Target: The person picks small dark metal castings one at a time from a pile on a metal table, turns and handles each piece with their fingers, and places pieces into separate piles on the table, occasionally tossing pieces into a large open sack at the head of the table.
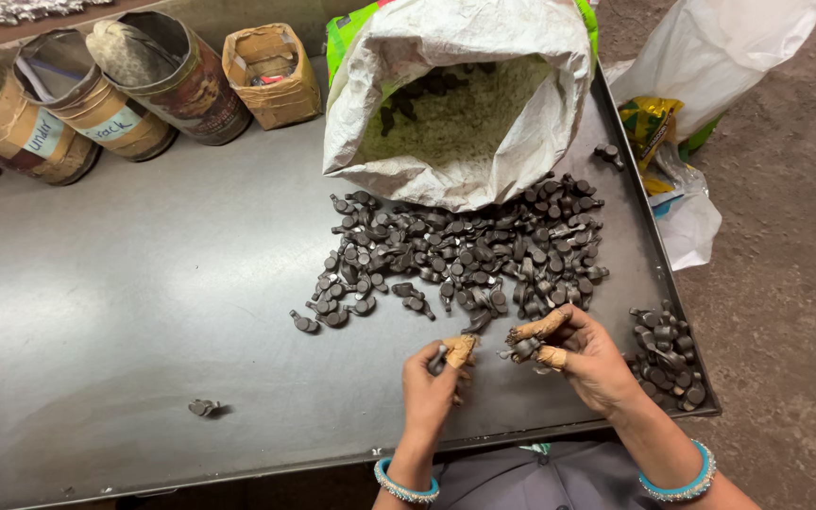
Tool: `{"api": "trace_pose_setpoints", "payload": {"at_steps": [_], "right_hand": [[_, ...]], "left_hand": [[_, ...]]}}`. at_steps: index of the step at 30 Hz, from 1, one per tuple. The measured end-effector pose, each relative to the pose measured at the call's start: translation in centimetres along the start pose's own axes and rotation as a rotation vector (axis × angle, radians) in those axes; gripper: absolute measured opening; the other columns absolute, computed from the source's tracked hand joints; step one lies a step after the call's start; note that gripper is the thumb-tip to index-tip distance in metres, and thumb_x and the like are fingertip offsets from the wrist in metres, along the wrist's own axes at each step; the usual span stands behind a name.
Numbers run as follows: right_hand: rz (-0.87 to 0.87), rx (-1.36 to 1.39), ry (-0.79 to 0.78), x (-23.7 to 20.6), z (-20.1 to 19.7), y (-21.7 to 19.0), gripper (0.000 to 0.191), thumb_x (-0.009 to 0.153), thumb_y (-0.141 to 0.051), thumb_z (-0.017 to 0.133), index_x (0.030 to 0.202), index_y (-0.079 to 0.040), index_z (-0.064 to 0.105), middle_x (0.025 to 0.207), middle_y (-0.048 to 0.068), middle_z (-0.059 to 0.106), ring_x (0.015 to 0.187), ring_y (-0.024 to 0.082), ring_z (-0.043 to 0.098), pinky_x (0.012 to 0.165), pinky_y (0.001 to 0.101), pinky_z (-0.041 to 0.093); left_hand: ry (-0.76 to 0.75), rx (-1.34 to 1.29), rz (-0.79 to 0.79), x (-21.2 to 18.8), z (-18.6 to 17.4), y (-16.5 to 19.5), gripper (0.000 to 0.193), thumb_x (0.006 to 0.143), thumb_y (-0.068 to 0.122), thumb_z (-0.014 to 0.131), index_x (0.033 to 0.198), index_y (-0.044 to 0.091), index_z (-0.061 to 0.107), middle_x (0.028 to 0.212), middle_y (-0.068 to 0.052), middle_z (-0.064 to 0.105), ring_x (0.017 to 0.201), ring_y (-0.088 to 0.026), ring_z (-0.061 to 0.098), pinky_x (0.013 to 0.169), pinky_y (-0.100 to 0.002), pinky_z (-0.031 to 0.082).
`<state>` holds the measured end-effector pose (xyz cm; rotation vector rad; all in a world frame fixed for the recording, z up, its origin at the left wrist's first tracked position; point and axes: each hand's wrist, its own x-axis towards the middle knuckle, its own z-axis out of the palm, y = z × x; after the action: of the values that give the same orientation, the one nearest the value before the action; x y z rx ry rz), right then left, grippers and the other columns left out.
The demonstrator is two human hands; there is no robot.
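Both hands near the grey metal tray's front edge: left hand and right hand each pinch one small dark metal part, beside the dark parts pile.

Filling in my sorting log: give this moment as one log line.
left hand: holds dark metal part | right hand: holds another | main pile: beside sack | small pile: tray's right edge

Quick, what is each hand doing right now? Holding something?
Left hand: grip closed on a small dark metal part, fingertips taped.
Right hand: grip closed on another dark metal part, fingers taped.
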<state>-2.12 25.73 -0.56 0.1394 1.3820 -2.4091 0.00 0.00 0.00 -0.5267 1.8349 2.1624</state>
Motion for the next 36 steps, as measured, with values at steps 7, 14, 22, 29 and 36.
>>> {"api": "trace_pose_setpoints", "payload": {"at_steps": [7,14,22,29,36], "right_hand": [[0.049,0.137,-0.003,-0.2,1.4,-0.5,0.032,0.083,0.005,0.073,0.111,-0.004,0.061,0.115,0.013,0.072,0.104,0.023,0.072,0.091,0.0382,0.060],[0.121,0.069,-0.003,-0.3,1.7,-0.4,0.038,0.084,0.003,0.073,0.122,0.000,0.066,0.111,0.011,0.073,0.100,0.021,0.071,0.086,0.0365,0.060],[0.220,0.021,-0.005,-0.1,0.9,0.6,0.034,0.088,-0.011,0.075,0.119,0.003,0.072,0.100,0.009,0.075,0.083,0.015,0.069,0.070,0.0308,0.059],[0.277,0.020,0.072,0.0,0.8,1.0,0.030,0.089,-0.017,0.072,0.108,0.006,0.076,0.080,0.013,0.075,0.061,0.017,0.068,0.045,0.0298,0.055],[0.261,-0.029,0.099,-0.2,0.1,2.0,0.031,0.091,-0.022,0.071,0.098,0.008,0.076,0.072,0.013,0.073,0.052,0.017,0.066,0.038,0.0292,0.051]], "left_hand": [[-0.208,-0.261,-0.106,-0.3,2.1,-1.3,0.025,0.096,0.022,0.074,0.103,-0.001,0.071,0.081,-0.003,0.072,0.062,-0.007,0.063,0.051,-0.023,0.048],[-0.260,-0.384,-0.302,0.1,1.8,-1.3,0.025,0.087,0.016,0.077,0.108,0.004,0.068,0.087,-0.005,0.074,0.071,-0.011,0.069,0.059,-0.026,0.054],[-0.428,-0.510,-0.416,-0.3,1.9,0.1,0.036,0.097,0.035,0.072,0.107,0.000,0.071,0.088,-0.002,0.071,0.074,-0.009,0.066,0.063,-0.025,0.055],[-0.447,-0.555,-0.467,-0.5,1.9,0.9,0.034,0.099,0.034,0.071,0.107,0.001,0.071,0.088,-0.003,0.071,0.074,-0.009,0.066,0.066,-0.025,0.057],[-0.448,-0.594,-0.473,-0.4,1.8,0.6,0.032,0.099,0.032,0.070,0.105,0.000,0.069,0.090,-0.004,0.073,0.075,-0.011,0.069,0.067,-0.026,0.059]]}}
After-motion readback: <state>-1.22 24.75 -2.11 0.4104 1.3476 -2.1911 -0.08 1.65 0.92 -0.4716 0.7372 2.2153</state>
